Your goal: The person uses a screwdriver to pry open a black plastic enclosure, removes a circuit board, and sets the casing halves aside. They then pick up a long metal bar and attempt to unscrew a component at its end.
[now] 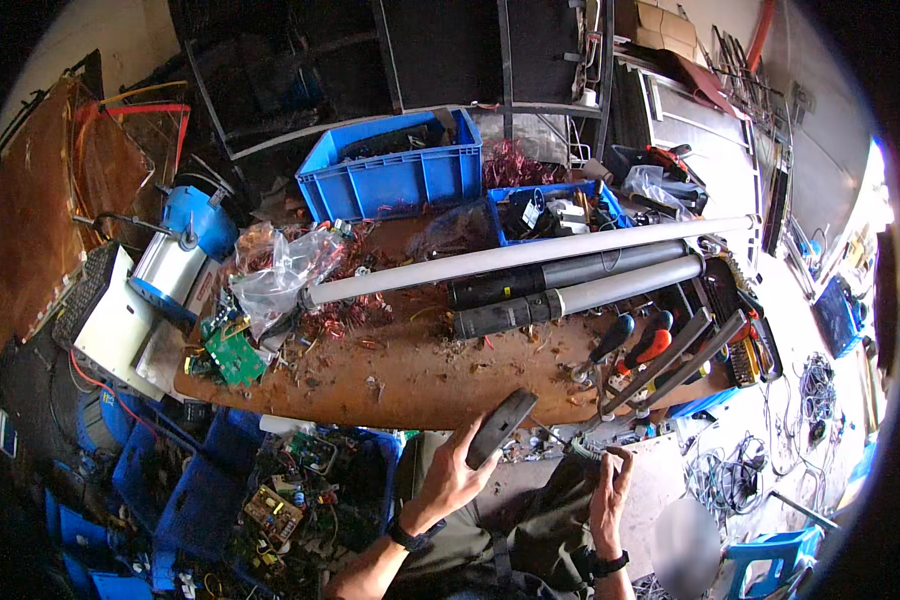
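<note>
My left hand point(452, 478) is closed round a dark grey oblong block point(503, 428), tilted up in front of the bench's near edge. What kind of device the block is cannot be told. To its right, my right hand point(607, 510) has its fingers bent together beside a thin shaft with a greyish ribbed part point(584, 449). Whether those fingers grip this piece or something smaller is unclear. Both hands are apart, above my lap. On the bench nearby lie a dark-handled screwdriver point(615, 335), an orange-handled tool point(652, 346) and two long grey bars point(690, 362).
The brown workbench point(410, 375) bears debris, a long white tube point(530, 258), black-and-grey cylinders point(510, 315), a clear plastic bag point(285, 270) and a green circuit board point(235, 355). Blue crates point(395, 182) stand behind; another scrap-filled crate point(388, 470) is below left. Cables point(720, 475) lie right.
</note>
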Demonstrator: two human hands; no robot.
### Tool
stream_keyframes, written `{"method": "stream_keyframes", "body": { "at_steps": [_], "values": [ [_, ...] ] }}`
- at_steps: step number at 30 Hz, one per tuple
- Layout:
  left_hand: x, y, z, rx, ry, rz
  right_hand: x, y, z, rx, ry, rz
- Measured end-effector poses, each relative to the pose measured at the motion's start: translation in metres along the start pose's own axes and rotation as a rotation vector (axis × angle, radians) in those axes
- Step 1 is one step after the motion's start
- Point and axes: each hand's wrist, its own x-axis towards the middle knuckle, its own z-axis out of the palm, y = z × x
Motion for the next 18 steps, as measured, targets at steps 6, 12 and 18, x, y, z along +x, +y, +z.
{"method": "stream_keyframes", "body": {
  "at_steps": [6, 12, 18],
  "values": [
    [0.000, -0.001, 0.002, 0.007, 0.060, 0.014, 0.003, 0.001, 0.003, 0.152, -0.023, -0.140],
    [0.000, -0.004, 0.002, -0.028, -0.038, -0.064, 0.000, -0.003, -0.002, 0.108, -0.038, -0.133],
    [0.000, -0.010, 0.007, -0.049, -0.020, -0.035, 0.001, 0.007, -0.003, -0.030, 0.010, -0.052]
  ]
}}
